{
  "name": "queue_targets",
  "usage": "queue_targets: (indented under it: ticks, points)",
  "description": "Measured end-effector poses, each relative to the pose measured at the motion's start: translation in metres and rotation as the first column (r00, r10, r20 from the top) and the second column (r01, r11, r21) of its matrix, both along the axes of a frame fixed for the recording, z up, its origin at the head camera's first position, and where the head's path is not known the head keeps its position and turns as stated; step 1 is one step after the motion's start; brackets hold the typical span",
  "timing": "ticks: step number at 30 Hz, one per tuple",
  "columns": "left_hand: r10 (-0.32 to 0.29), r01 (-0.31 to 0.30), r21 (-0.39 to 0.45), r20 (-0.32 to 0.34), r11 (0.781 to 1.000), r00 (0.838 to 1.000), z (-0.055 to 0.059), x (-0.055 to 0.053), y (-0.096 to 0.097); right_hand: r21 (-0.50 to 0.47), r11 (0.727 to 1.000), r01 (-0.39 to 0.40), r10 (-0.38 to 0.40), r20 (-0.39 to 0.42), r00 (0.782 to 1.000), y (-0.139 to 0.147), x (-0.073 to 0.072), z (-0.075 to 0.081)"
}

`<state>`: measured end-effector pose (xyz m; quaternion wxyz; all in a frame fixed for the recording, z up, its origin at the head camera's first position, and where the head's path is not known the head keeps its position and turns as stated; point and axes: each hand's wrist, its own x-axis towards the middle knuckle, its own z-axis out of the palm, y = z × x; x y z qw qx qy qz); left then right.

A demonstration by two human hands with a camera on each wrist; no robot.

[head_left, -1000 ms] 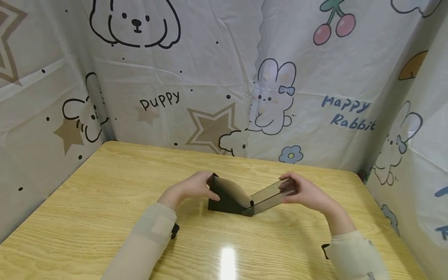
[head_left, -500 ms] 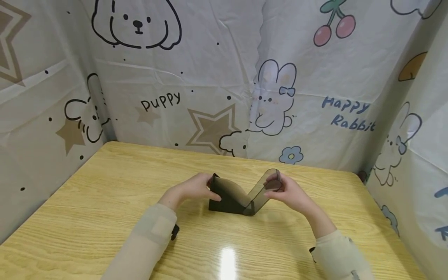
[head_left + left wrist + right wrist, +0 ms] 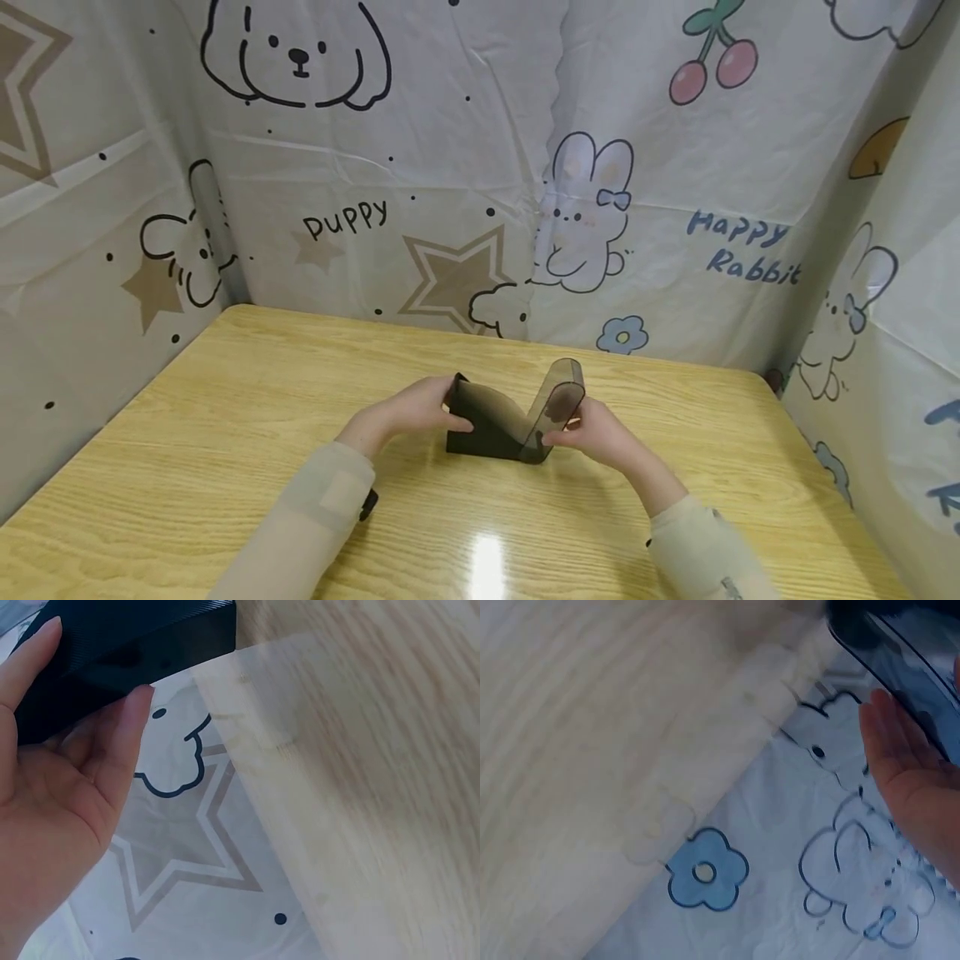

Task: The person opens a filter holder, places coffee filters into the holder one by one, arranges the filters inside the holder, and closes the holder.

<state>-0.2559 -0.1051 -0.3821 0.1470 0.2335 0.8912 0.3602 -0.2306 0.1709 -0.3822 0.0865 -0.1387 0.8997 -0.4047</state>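
A black box [image 3: 486,435] with a curved top edge sits on the table, its smoky see-through lid [image 3: 564,373] hinged at the right end and tilted up steeply. My left hand [image 3: 411,410] grips the box's left end, thumb on the near side. In the left wrist view the fingers reach under and around the ribbed black box [image 3: 142,645]. My right hand [image 3: 600,433] holds the lid low down, thumb at its near side and fingers behind it. The right wrist view has the fingers of the right hand [image 3: 915,769] along the lid, which is partly cut off.
The wood-grain table [image 3: 262,400] spreads out around the box. White printed cloth [image 3: 450,167] hangs behind the table and along both sides. Light glares off the tabletop in front of the box.
My right hand has moved left and swung the lid up from a low slant to a steep one, sliding toward the hinge. The left hand and box have stayed nearly still.
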Motion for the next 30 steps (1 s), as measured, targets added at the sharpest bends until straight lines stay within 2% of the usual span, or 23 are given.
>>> queue_targets:
  ticks: [2,5,10,16,30]
  points:
    - [-0.005,0.005,-0.011,-0.022,1.0,1.0,-0.001,0.0,0.0,0.059,0.998,0.021,-0.021,-0.009,1.0,-0.004,0.0,-0.004]
    - [-0.009,0.008,-0.022,-0.049,1.0,0.999,-0.001,0.001,-0.001,0.098,0.992,0.074,-0.071,-0.028,0.997,-0.01,0.001,-0.005]
    - [-0.01,0.009,-0.015,-0.058,1.0,0.998,-0.004,0.002,-0.006,0.143,0.986,0.089,-0.086,-0.023,0.996,-0.014,0.001,-0.004]
    - [-0.079,0.078,-0.013,-0.081,0.997,0.994,-0.008,0.001,-0.008,0.154,0.984,0.085,-0.08,-0.039,0.996,-0.013,0.001,-0.001]
    - [-0.035,0.028,-0.083,-0.081,0.996,0.996,-0.002,0.002,-0.004,0.152,0.985,0.084,-0.077,-0.05,0.996,-0.018,-0.002,0.0]
